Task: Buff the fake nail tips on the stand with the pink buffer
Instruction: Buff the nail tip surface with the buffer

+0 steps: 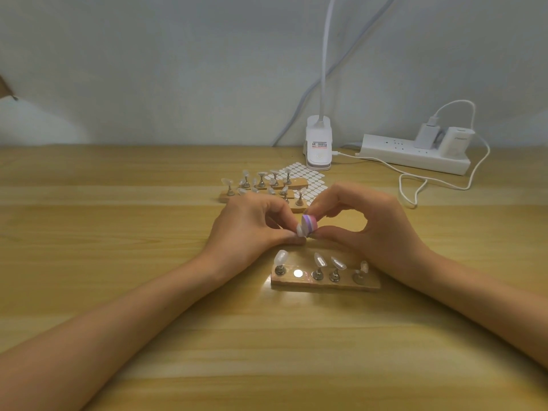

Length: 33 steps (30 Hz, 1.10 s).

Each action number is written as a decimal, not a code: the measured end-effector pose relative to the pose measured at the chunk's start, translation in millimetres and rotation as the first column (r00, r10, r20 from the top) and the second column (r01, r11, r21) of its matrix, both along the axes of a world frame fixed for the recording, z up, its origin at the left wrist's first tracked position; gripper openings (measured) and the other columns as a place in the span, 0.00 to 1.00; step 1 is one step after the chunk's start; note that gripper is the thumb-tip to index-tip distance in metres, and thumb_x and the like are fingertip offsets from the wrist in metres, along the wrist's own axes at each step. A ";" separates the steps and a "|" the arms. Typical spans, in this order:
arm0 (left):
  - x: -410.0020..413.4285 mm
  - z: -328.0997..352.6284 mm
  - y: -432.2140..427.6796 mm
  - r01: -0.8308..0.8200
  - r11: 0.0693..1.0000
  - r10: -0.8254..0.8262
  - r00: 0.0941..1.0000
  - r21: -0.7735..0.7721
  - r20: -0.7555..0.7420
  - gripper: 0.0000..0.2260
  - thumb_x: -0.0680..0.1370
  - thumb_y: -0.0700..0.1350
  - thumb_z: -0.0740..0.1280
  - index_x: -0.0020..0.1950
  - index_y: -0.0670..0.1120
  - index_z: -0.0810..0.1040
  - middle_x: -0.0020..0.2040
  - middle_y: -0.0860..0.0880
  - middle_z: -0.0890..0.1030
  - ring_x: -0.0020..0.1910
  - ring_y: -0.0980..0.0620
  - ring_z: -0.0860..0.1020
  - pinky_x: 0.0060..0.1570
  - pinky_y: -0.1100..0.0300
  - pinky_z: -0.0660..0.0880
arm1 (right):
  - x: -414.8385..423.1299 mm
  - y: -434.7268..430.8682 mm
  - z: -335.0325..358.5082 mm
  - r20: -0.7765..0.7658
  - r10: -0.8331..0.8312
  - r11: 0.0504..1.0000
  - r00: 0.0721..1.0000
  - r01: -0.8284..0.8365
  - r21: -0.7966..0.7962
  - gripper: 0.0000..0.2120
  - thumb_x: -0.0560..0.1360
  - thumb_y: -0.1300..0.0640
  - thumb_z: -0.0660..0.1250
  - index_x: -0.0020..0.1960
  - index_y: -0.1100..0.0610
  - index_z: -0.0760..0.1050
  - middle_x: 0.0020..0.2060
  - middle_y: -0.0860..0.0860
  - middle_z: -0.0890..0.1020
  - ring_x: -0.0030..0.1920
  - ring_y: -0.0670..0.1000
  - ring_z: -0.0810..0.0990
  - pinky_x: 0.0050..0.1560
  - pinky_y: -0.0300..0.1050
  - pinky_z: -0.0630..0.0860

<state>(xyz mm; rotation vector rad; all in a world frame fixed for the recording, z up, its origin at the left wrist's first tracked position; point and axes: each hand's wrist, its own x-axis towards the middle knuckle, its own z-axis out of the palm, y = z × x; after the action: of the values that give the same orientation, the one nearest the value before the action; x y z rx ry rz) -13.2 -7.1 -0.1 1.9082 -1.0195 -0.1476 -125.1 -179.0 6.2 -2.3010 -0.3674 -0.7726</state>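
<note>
Hands: the left hand [252, 223] pinches a single nail tip [300, 231] between thumb and forefinger. The right hand [370, 226] pinches the pink buffer [310, 223] between thumb and fingertips.
Buffer: a small block banded pink and violet, held on edge and touching the tip, just above the bench [118, 232].
Stand: the wooden stand [324, 285] lies at 6 o'clock from the hands. Four more tips [280, 258] sit on its metal pegs, and one bare round magnet [298, 273] shines second from the left.
Look of the tips: translucent, milky and curved. Any dulling from buffing is too fine to make out.
Risk, slip: the tip is small and slick, so a hard stroke could likely flick it out of the pinch and across the bench.
Risk, knock: the right wrist hangs near the stand's right end, so a dropped forearm could topple the pegs there.
Risk, uneven finish: with fingers covering much of the tip, its edges may go unbuffed.
Background: more pegged stands [261, 188] and a sticker sheet [308, 178] at 12 o'clock, a clamp lamp [318, 143] beyond them, and a power strip [415, 154] at 2 o'clock.
</note>
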 end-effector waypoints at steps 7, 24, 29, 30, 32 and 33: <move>0.6 -1.9 -1.4 0.001 1.000 -0.002 0.997 0.020 0.071 0.11 0.67 0.48 0.81 0.32 0.59 0.80 0.34 0.62 0.82 0.35 0.61 0.81 0.43 0.49 0.80 | 0.9 -3.3 -1.7 0.052 -0.013 0.995 0.999 0.018 -0.102 0.08 0.69 0.64 0.77 0.46 0.61 0.82 0.43 0.51 0.84 0.45 0.45 0.81 0.48 0.38 0.77; -1.1 -0.1 -4.1 0.001 0.999 -0.002 0.999 0.035 0.033 0.09 0.68 0.48 0.80 0.33 0.55 0.81 0.34 0.59 0.83 0.38 0.53 0.83 0.46 0.43 0.80 | 2.0 -5.2 -2.2 0.010 -0.013 0.997 1.000 0.014 -0.069 0.07 0.70 0.62 0.77 0.45 0.63 0.81 0.42 0.51 0.84 0.43 0.42 0.80 0.48 0.36 0.74; -2.3 1.0 -4.0 -0.002 0.999 0.001 1.000 0.036 0.016 0.10 0.69 0.49 0.80 0.34 0.54 0.80 0.32 0.59 0.82 0.36 0.55 0.82 0.45 0.42 0.80 | 1.6 -4.8 -1.8 0.036 0.026 0.992 0.999 -0.021 -0.128 0.07 0.71 0.60 0.76 0.45 0.62 0.82 0.42 0.53 0.83 0.44 0.51 0.82 0.48 0.46 0.78; -2.6 1.5 -4.1 -0.001 0.999 0.001 1.000 0.041 0.011 0.10 0.69 0.48 0.80 0.34 0.54 0.80 0.32 0.59 0.82 0.36 0.55 0.82 0.46 0.42 0.80 | 1.5 -6.5 -1.5 0.025 0.017 0.992 1.000 -0.014 -0.129 0.06 0.71 0.60 0.77 0.45 0.62 0.82 0.42 0.52 0.83 0.44 0.50 0.82 0.47 0.48 0.78; -4.1 3.2 -3.8 0.004 0.999 -0.004 1.000 0.048 -0.006 0.10 0.67 0.51 0.81 0.34 0.54 0.81 0.32 0.60 0.82 0.36 0.55 0.83 0.47 0.42 0.80 | 1.0 -8.0 -2.4 0.035 0.033 0.984 0.999 -0.026 -0.178 0.05 0.71 0.61 0.77 0.45 0.61 0.83 0.43 0.52 0.83 0.44 0.51 0.82 0.47 0.49 0.78; -5.0 4.6 -3.3 0.005 0.999 -0.004 1.000 0.046 -0.021 0.11 0.64 0.55 0.81 0.34 0.54 0.81 0.33 0.60 0.82 0.36 0.55 0.83 0.47 0.42 0.80 | 1.2 -8.0 -3.1 0.049 0.056 0.975 0.997 -0.044 -0.216 0.05 0.72 0.60 0.76 0.45 0.60 0.83 0.43 0.53 0.82 0.44 0.52 0.82 0.47 0.48 0.78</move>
<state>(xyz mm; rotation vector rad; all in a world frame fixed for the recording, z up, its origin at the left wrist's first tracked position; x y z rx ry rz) -18.2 -10.4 4.5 1.9421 -1.0146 -0.1948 -123.9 -187.0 3.2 -2.4632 -0.5565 -0.8062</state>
